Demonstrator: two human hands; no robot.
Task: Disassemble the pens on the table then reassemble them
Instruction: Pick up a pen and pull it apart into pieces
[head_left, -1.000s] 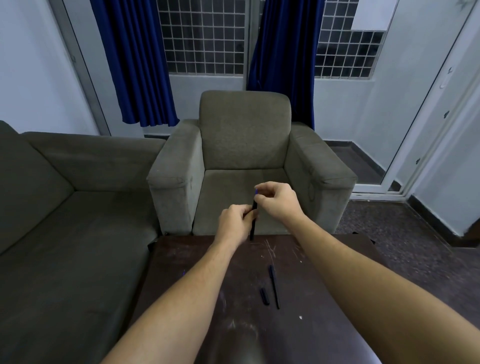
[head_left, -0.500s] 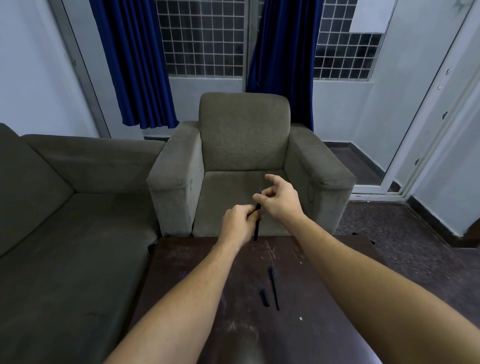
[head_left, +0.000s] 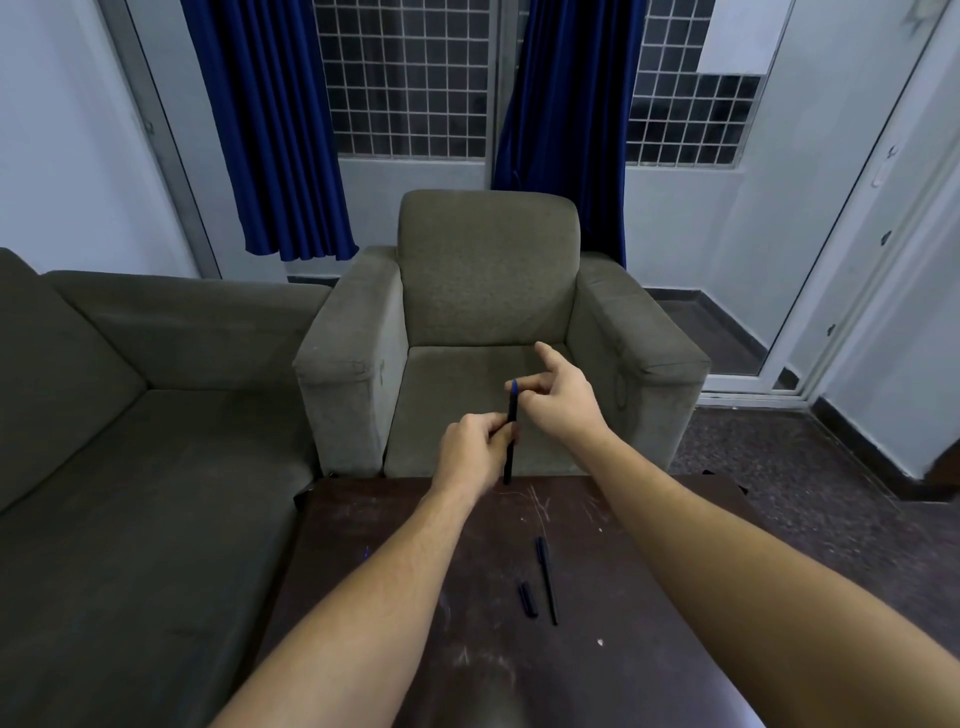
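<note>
My left hand grips a black pen around its middle and holds it upright above the far edge of the dark table. My right hand is at the pen's blue top end. Its thumb and a curled finger pinch that end, while the index finger points up and away. On the table nearer me lie a long thin black pen part and, just left of it, a short black cap. Both lie apart from my hands.
A grey armchair stands just beyond the table's far edge. A grey sofa runs along the left. A small blue bit lies by the table's left edge and a white speck toward the right.
My right hand's index finger has lifted off the pen's top and now points outward. The blue end shows more. My left hand keeps its grip, and the parts on the table have not moved.
</note>
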